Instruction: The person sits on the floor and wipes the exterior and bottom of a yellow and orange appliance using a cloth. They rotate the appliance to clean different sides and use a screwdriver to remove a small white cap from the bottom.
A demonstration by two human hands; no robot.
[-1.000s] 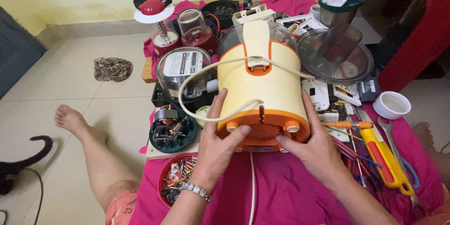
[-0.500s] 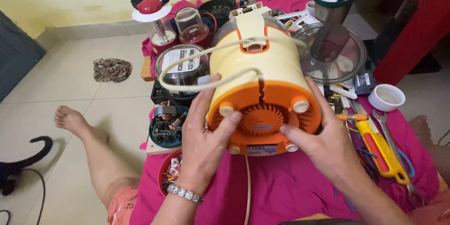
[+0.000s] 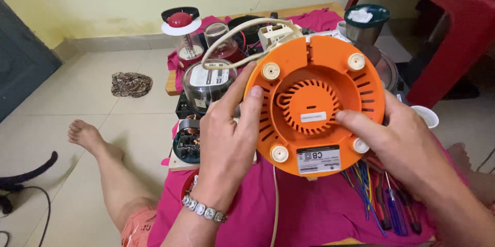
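Observation:
I hold a mixer base (image 3: 314,105) tipped up so its round orange underside faces me, with vent slots, white rubber feet and two labels. My left hand (image 3: 229,139), a metal bracelet at the wrist, grips its left rim with the fingers reaching up the side. My right hand (image 3: 394,141) grips the right rim, its thumb lying across the vented centre. The cream power cord (image 3: 232,33) loops over the top of the base, and a length of it hangs down below.
A pink cloth (image 3: 304,211) covers the low table. Clear jars (image 3: 209,79), a red-capped lid (image 3: 180,20), a steel jar (image 3: 366,23), a motor part (image 3: 186,141), screwdrivers (image 3: 392,208) and a white cup (image 3: 427,116) lie around. A red table (image 3: 448,25) stands right. My bare leg (image 3: 103,159) rests left.
The base has tilted further toward me and come closer, so the orange underside now faces the camera fully. Both hands kept their grip, sliding around the rim.

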